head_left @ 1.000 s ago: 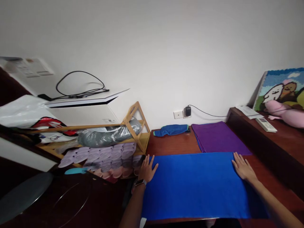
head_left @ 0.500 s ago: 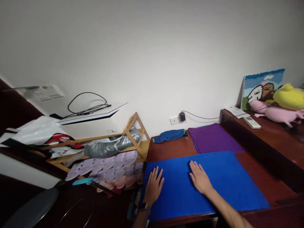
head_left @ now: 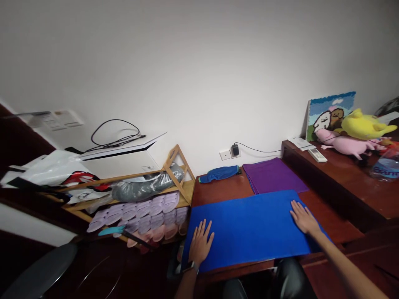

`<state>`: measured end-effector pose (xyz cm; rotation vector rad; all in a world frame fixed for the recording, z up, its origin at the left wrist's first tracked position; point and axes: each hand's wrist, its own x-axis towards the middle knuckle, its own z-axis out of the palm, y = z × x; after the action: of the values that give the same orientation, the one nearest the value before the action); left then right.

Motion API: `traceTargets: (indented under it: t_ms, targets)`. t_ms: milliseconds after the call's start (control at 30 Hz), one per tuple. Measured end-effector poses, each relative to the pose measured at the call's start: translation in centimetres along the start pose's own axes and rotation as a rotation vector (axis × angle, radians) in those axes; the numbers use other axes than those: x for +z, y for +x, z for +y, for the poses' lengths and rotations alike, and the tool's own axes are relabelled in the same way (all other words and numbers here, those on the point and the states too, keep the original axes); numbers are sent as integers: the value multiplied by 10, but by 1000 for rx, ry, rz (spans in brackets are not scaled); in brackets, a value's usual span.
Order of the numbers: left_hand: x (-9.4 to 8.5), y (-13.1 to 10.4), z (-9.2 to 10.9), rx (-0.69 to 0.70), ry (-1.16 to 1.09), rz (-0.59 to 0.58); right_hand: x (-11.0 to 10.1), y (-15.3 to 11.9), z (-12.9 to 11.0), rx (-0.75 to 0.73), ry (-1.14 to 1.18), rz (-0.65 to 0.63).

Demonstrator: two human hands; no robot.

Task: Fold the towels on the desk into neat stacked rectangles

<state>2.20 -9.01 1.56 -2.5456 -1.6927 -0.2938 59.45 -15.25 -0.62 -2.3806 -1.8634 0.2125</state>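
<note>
A blue cloth [head_left: 249, 228] lies spread flat on the reddish-brown wooden table [head_left: 224, 189]. My left hand [head_left: 201, 244] rests palm down on its left side, fingers stretched out, a watch on the wrist. On the cloth's right side, close to its edge, my right hand [head_left: 304, 218] lies flat with fingers extended. Neither hand grips anything. Behind the blue cloth is a folded purple cloth [head_left: 272, 176], which the blue one meets or slightly overlaps. To the left of the purple cloth, by the wall, lies a small crumpled blue fabric piece with a green edge [head_left: 220, 173].
A wooden rack [head_left: 187, 193] at left holds lilac and pink slippers [head_left: 146, 209] and a grey plastic-wrapped bundle [head_left: 146, 189]. At right, a raised ledge bears a remote control [head_left: 317, 155], plush toys [head_left: 346, 145] and a plastic bottle [head_left: 385, 168]. A charger [head_left: 235, 149] sits in the wall socket.
My right hand has slid from the middle of the blue cloth to its right side. My left hand stays at the left side. The view has shifted slightly right.
</note>
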Motion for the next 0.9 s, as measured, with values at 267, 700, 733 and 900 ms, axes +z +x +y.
traceTargets:
  t_ms: [267, 700, 733, 900]
  targets:
    - [-23, -22, 5, 37, 1, 13, -16, -22, -77, -98, 93, 140]
    - [-16, -91, 13, -41, 115, 96, 16, -79, -173, -371, 234, 75]
    - [-16, -90, 13, -42, 113, 97, 15, -81, -152, -343, 221, 76]
    - [-15, -89, 11, -34, 104, 85, 25, -97, -4, -152, 147, 156]
